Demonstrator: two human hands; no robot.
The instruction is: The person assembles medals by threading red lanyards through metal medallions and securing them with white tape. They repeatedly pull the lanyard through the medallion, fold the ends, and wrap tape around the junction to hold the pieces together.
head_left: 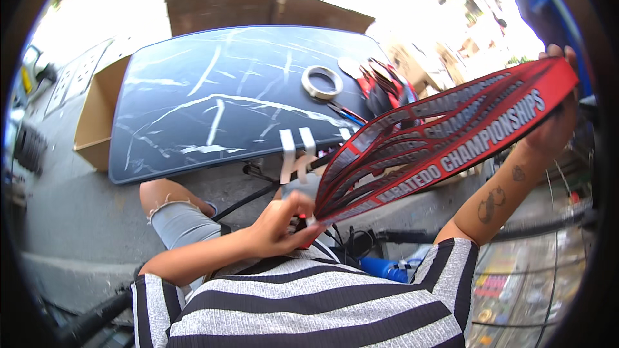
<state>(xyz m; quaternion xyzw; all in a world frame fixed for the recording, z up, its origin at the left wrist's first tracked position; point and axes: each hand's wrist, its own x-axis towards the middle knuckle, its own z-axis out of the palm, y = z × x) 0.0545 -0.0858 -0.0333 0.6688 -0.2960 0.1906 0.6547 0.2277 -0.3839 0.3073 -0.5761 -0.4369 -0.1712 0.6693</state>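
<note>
A bundle of red and black printed ribbons [438, 148] stretches from my lap up to the right. Its lower end sits in the pinched fingers of my left hand [284, 225], which is slightly blurred. The upper end, folded over in a loop, is gripped by my right hand [554, 119], raised at the far right. Between the hands the lower ribbon is taut, while the others sag and fan apart. Pale tape strips [288, 154] hang from the near table edge, just above my left hand.
A dark marble-patterned table [206, 109] stands ahead. On its right side lie a tape roll [322, 82], pens [348, 115] and more red and black ribbons [380, 90]. Cardboard boxes [100, 116] flank it at the left and back. Something blue [385, 269] lies beside my waist.
</note>
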